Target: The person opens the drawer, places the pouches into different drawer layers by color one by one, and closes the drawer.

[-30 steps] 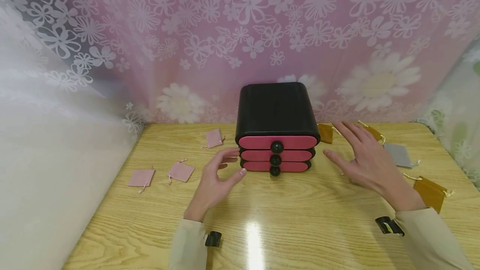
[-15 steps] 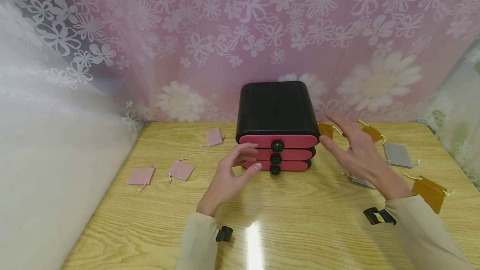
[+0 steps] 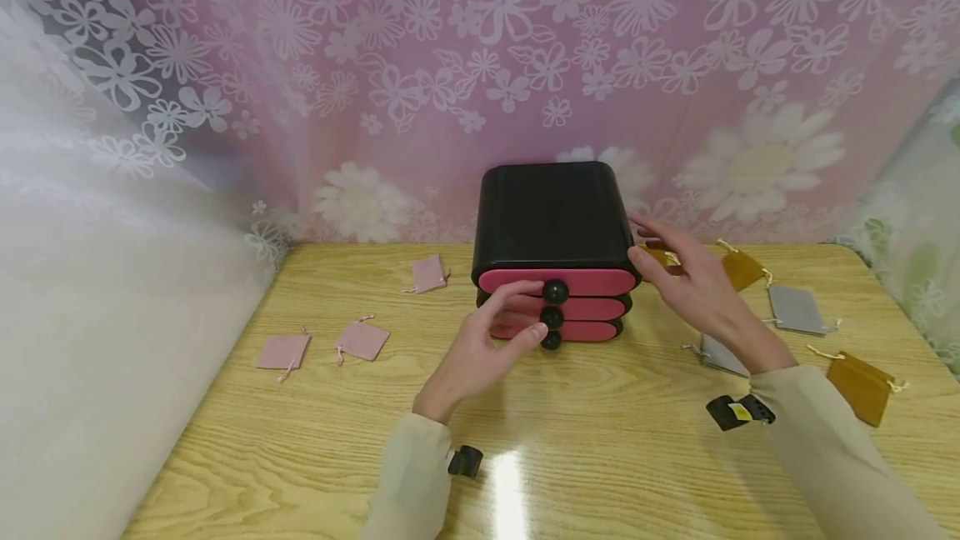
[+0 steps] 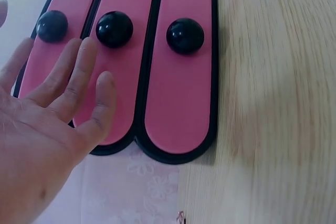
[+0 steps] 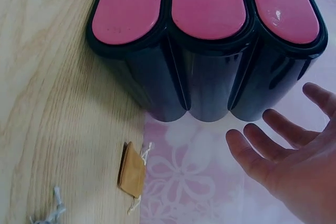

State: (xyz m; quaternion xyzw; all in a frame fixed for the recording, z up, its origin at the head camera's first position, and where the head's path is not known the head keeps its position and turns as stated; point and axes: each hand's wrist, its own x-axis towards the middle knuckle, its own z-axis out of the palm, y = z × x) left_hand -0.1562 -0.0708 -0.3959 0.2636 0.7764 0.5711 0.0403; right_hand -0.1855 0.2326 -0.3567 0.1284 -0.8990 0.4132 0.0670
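A black three-drawer box with pink drawer fronts and round black knobs stands on the table. My left hand is in front of it, fingers spread and loosely bent. Its fingertips come close to the top knob; whether they touch it I cannot tell. In the left wrist view the fingers lie over the pink fronts, below the knobs. At the box's right side is my right hand, fingers extended and holding nothing. The thumb appears close to the upper right edge; contact is unclear.
Three small pink drawstring pouches, one a front pouch, lie left of the box. To the right are grey pouches and brown pouches, including a near brown pouch. A floral curtain hangs behind the table.
My left hand has moved right, from beside the box to in front of its knobs. My right hand has moved left to the box's side. The box and pouches have stayed put.
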